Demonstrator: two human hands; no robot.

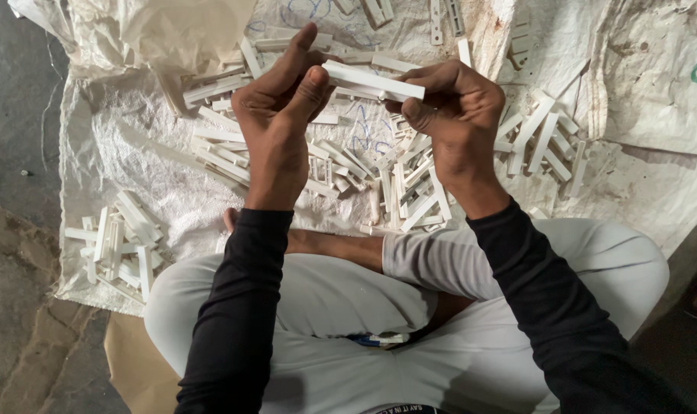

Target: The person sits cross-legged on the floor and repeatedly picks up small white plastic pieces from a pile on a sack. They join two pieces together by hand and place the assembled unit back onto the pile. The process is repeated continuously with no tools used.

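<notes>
Two hands, left hand (275, 103), right hand (455, 107), fingers pinching white plastic strip (373, 81) ends.

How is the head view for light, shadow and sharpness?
Head view: soft, dim, even light; no glare. Left hand and right hand holding the long white plastic strip are fairly sharp; heaped white plastic pieces slightly soft; dark sleeves lose detail.
</notes>
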